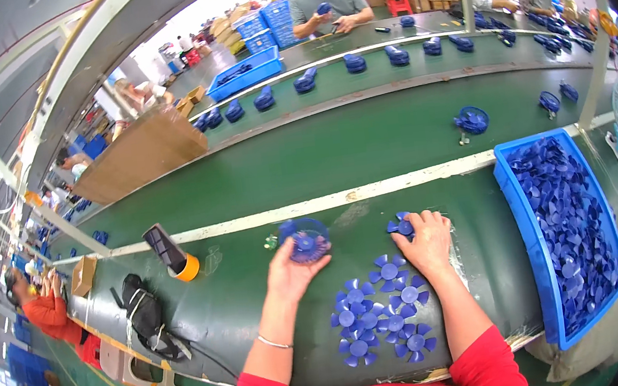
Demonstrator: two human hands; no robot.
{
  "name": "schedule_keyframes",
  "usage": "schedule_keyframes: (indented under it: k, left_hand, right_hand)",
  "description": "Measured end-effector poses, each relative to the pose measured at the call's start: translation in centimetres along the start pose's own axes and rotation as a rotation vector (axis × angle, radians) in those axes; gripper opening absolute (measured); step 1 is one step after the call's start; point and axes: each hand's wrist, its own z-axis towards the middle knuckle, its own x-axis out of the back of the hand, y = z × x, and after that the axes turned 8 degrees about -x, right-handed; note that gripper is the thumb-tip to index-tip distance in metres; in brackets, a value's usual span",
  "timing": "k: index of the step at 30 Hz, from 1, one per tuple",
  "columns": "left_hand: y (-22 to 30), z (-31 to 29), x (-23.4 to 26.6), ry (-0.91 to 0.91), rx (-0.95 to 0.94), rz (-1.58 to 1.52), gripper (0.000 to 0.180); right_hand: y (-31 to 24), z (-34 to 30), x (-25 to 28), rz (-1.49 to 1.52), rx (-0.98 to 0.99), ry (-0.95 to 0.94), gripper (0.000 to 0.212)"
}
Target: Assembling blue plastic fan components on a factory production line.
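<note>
My left hand (290,274), with a bracelet at its wrist, is closed round the edge of a round translucent blue fan housing (314,232). A blue hub shows inside the housing, and a small green-and-white part (271,241) is at its left side. To the right, my right hand (429,244) has its fingers closed on a small blue fan blade (403,224) at the worktop. Between my forearms lies a group of several loose blue fan blades (394,321), some overlapping.
A blue bin (508,192) full of fan blades stands at right. Leftward are an orange tape roll (187,268) with a dark panel in it and a black bag (142,310). Beyond the white rail (370,188), a green belt (334,143) carries fan assemblies. Co-workers sit across.
</note>
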Motion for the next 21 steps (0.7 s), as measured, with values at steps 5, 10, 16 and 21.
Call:
schedule_keyframes:
  k: [5, 10, 16, 21]
  left_hand:
    - [-3.0, -3.9, -2.1, 0.171, -0.091, 0.04, 0.039]
    - [-7.1, -4.6, -2.6, 0.053, -0.28, 0.178, 0.035]
    - [-8.5, -5.4, -4.4, 0.014, -0.339, 0.437, 0.034]
    - [-9.3, -4.9, -3.9, -0.004, -0.501, 0.61, 0.035]
  right_hand:
    - [0.3, -0.4, -0.9, -0.141, 0.015, -0.001, 0.031]
    - [-2.3, -1.8, 1.5, 0.123, 0.268, 0.164, 0.038]
    - [-6.3, -4.9, 1.4, 0.138, 0.561, 0.034, 0.035]
    - [-6.7, -5.5, 0.6, 0.118, 0.591, -0.003, 0.034]
